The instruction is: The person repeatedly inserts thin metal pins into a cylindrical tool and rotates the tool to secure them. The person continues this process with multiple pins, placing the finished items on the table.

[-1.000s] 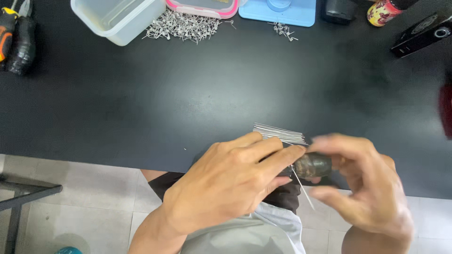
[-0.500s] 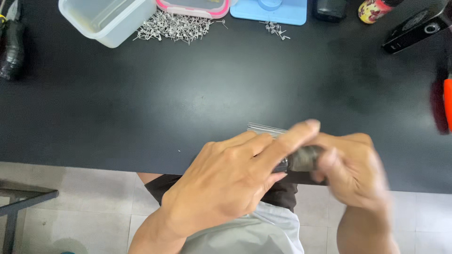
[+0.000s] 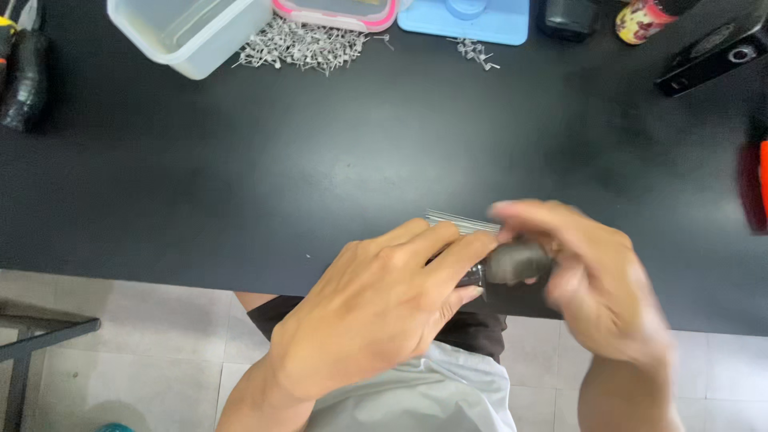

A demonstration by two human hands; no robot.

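Note:
At the near edge of the black table [image 3: 384, 152], my left hand [image 3: 384, 308] clasps a bundle of thin metal wires [image 3: 460, 221] whose ends stick out past its fingers. My right hand [image 3: 596, 276], blurred by motion, closes around a dark roll-shaped object [image 3: 516, 260] pressed against the same bundle. The two hands touch each other over the table edge. Most of the bundle is hidden under my fingers.
At the far edge stand a clear plastic tub [image 3: 188, 28], a pink-rimmed container [image 3: 336, 12] and a blue tray [image 3: 468, 16], with piles of small metal pins [image 3: 300, 44] beside them. Dark tools lie at far left [image 3: 24, 76] and top right [image 3: 708, 56]; a red object [image 3: 752, 188] at right.
My right hand has shifted around the dark roll at the bundle's end, fingers now spread over it. The left hand keeps its grip in the same place.

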